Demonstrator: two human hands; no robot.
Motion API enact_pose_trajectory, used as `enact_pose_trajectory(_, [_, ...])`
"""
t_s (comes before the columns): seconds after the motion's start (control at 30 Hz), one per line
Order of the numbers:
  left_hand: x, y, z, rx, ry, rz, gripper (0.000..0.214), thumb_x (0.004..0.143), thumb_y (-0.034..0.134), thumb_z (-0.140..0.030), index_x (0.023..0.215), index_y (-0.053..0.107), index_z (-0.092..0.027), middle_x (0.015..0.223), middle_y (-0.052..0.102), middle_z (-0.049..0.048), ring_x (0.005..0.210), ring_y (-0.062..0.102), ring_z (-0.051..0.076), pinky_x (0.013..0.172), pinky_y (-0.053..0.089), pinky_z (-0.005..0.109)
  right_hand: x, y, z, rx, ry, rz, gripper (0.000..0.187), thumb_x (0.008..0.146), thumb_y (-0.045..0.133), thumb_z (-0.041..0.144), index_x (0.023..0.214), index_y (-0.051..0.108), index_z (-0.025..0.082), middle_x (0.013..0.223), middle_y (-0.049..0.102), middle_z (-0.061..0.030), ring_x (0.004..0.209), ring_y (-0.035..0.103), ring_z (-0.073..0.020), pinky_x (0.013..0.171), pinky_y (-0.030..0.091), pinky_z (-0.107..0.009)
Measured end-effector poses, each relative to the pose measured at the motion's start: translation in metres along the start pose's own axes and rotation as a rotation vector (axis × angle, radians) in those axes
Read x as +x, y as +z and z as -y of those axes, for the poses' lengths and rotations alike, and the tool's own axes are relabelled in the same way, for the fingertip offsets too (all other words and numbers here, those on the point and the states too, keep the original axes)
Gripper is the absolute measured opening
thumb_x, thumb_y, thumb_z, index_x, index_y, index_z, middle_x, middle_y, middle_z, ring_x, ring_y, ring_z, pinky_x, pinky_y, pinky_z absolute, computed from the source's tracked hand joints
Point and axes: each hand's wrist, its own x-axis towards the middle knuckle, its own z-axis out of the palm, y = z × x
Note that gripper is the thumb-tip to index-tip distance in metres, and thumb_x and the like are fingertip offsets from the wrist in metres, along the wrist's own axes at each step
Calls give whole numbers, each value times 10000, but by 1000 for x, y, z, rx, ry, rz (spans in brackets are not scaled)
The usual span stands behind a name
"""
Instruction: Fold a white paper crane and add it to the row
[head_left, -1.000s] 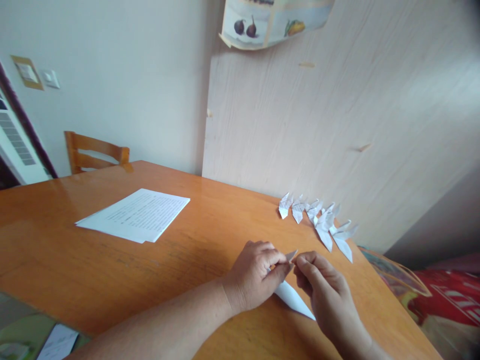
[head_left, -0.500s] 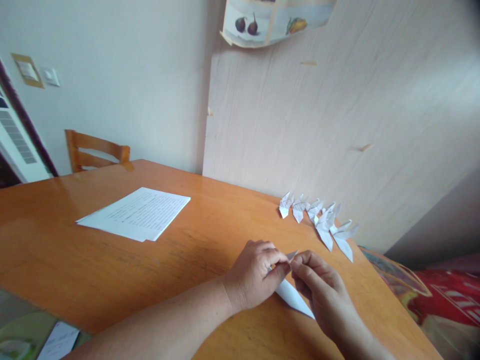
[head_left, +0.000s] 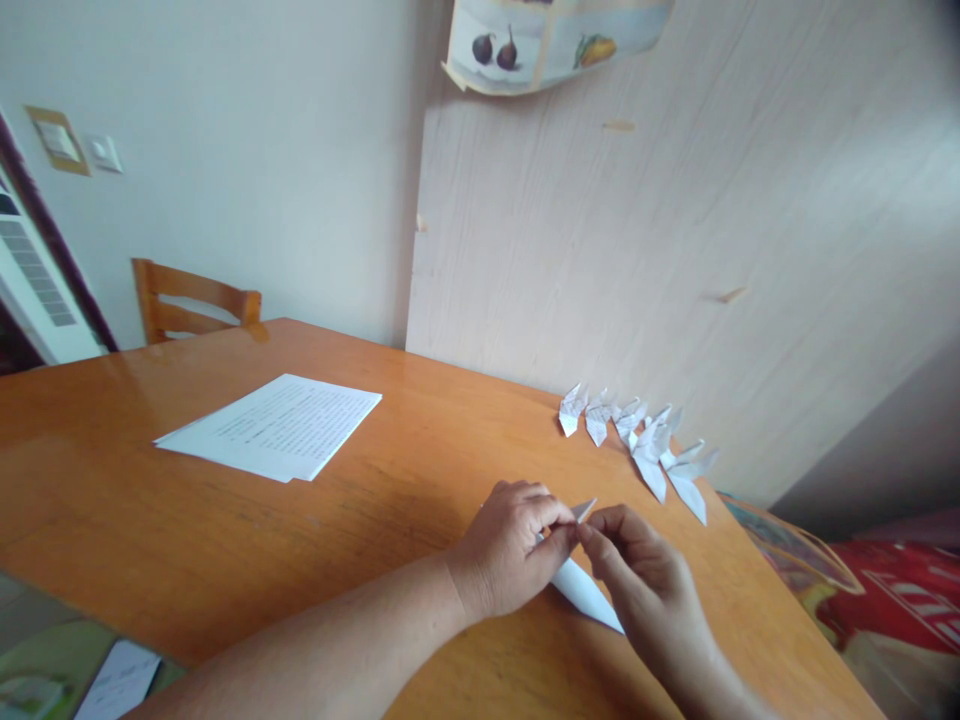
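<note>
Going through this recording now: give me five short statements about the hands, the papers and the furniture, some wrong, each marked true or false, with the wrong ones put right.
1. The left hand pinches a folded white paper. True.
2. The printed sheets lie on the table, apart from both hands. True.
3. The right hand rests on the printed sheets. False: its fingertips are close to the left hand's, at the folded white paper.
4. Several paper figures are grouped near the table's right-hand edge. True.
5. The wooden chair is nearer the person than the printed sheets. False: it stands beyond the far side of the table.
</note>
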Motion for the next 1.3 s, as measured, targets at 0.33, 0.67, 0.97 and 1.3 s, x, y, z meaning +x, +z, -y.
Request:
enact_pose_trajectory(0.33, [-1,2,-1,18,44,-14,87,896,617,-179,821,659,-172,758,640,7,757,584,153,735,405,297,-6,0,4,-378,-213,-124,197,970,569,368,859,618,212,698,592,19,600,524,-129,569,418,-234])
enact_pose_trajectory(0.67, [-2,1,-4,22,33,11,107,911,596,-200,832,660,-169,768,634,16,777,589,163,762,409,308,-3,-1,2,-646,-357,-160,170,979,550,290,830,586,216,712,610,21,602,578,-120,587,412,-231])
enact_pose_trajectory(0.97, [-2,3,-1,16,22,4,114,919,597,-217,835,664,-179,771,640,18,783,587,168,756,402,310,-3,0,2,-613,-332,-152,203,977,548,302,794,567,218,699,589,27,594,553,-115,587,402,-236])
enact_pose_trajectory(1.3, [1,-1,-2,-80,-61,17,241,958,570,-286,752,656,-197,731,634,12,741,574,157,722,392,298,-2,-7,1,-351,-189,-119,260,998,506,374,815,593,211,688,517,33,618,493,-124,576,393,-238])
